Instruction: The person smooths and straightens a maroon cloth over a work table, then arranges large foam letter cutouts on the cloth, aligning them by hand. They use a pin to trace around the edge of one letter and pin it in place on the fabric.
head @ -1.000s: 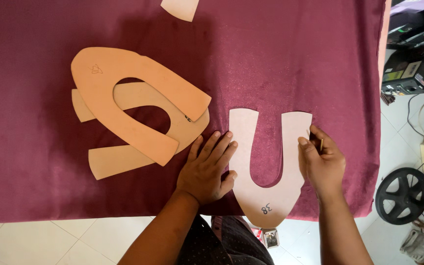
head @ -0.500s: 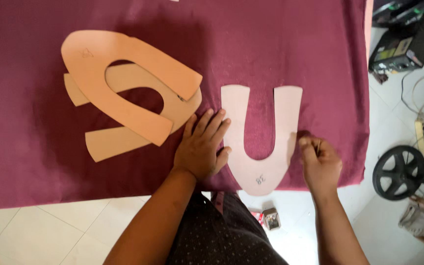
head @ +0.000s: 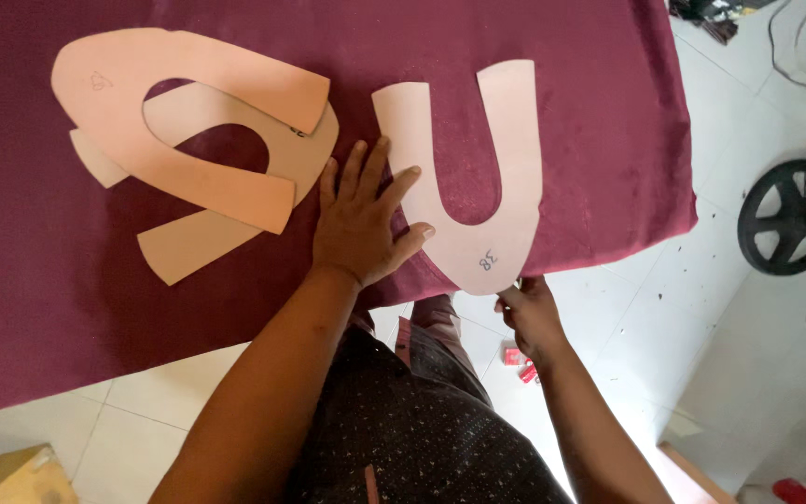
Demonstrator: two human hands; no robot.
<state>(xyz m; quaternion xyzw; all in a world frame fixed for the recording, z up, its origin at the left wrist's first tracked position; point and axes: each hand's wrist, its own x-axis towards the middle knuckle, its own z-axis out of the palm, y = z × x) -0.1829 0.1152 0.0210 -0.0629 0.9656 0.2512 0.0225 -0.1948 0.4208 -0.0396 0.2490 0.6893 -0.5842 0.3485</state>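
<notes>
A pale pink U-shaped card pattern (head: 506, 149) lies on the maroon fabric (head: 599, 140), its rounded end hanging just past the near edge. My left hand (head: 363, 219) lies flat with fingers spread on the pattern's left arm and the fabric. At the rounded end my right hand (head: 526, 308) has its fingertips closed on the pattern's tip or the fabric edge under it; which one is unclear. Two orange-tan U-shaped patterns (head: 188, 140) lie stacked and crossed to the left of my left hand.
The maroon fabric ends near my body and at the right; white tiled floor (head: 664, 308) lies beyond. A black wheel (head: 790, 229) stands at the right. Small red items (head: 520, 364) lie on the floor, and a cardboard box corner (head: 11, 476) shows at bottom left.
My right hand has slid from the pattern's right arm down to its rounded end at the fabric edge. My left hand stayed pressed flat. The camera view shifted closer.
</notes>
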